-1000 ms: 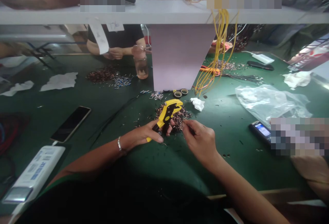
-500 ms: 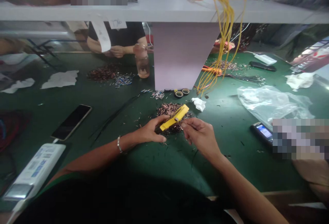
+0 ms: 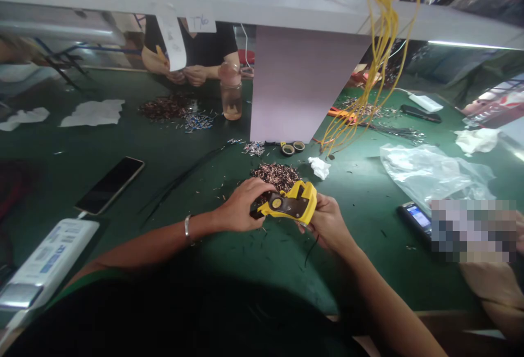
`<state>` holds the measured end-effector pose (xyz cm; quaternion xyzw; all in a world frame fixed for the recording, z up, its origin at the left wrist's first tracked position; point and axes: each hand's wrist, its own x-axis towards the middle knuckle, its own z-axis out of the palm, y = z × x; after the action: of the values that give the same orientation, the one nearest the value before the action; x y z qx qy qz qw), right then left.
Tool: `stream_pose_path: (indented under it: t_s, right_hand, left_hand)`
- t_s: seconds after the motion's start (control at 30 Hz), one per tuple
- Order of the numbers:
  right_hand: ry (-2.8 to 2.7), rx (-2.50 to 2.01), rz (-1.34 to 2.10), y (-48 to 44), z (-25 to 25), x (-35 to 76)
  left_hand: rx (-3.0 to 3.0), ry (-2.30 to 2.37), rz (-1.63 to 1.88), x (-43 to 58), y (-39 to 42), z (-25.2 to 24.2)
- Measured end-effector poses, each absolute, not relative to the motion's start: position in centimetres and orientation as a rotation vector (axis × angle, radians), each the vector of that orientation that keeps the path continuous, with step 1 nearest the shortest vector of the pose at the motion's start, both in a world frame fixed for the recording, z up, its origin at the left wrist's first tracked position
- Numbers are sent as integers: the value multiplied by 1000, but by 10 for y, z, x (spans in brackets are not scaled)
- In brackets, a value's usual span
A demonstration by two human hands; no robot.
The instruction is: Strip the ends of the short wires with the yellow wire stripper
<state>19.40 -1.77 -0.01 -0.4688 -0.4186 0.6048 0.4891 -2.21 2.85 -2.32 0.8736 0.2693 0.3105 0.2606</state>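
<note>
My left hand is wrapped around the dark handles of a yellow and black wire stripper, whose jaw end points right. My right hand is closed just beside that jaw end, partly behind it. A thin black wire hangs down from the right fingers; its upper end is hidden by the hand and tool. Behind the stripper lies a heap of short copper-and-black wire pieces on the green table.
A phone and a white power strip lie left. Tape rolls, crumpled tissue and a plastic bag lie beyond. A bottle stands before a co-worker; another person's arm is right. Yellow wires hang from the shelf.
The wire stripper has turned from edge-on to showing its broad side, its jaw end now lower and against my right hand. The head view has shifted slightly.
</note>
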Motion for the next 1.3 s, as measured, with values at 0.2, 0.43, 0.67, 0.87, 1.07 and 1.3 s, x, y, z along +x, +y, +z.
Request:
stream_pose_path:
  t_s: [0.2,0.43,0.67,0.87,1.07,1.3]
  right_hand:
    - [-1031,-1130,1478,-18,1,194]
    - [-1065,-1123,1505,-19,0,194]
    - [-1045,-1108,1531,-19,1,194]
    - [-1053,-1125,1550,-20,4,194]
    - [-1022,-1137,1565,-20,3,194]
    - [-1017,-1136,1566,-20,4,193]
  left_hand:
    - [2327,733,833,-21,27,-26]
    - [2314,742,871,-19,26,-33]
    - [2255,778,861,-18,25,-32]
    - [2228,790,822,-18,26,-33]
    - [2211,799,824,-17,25,-32]
    - [2180,831,792,-17,24,-33]
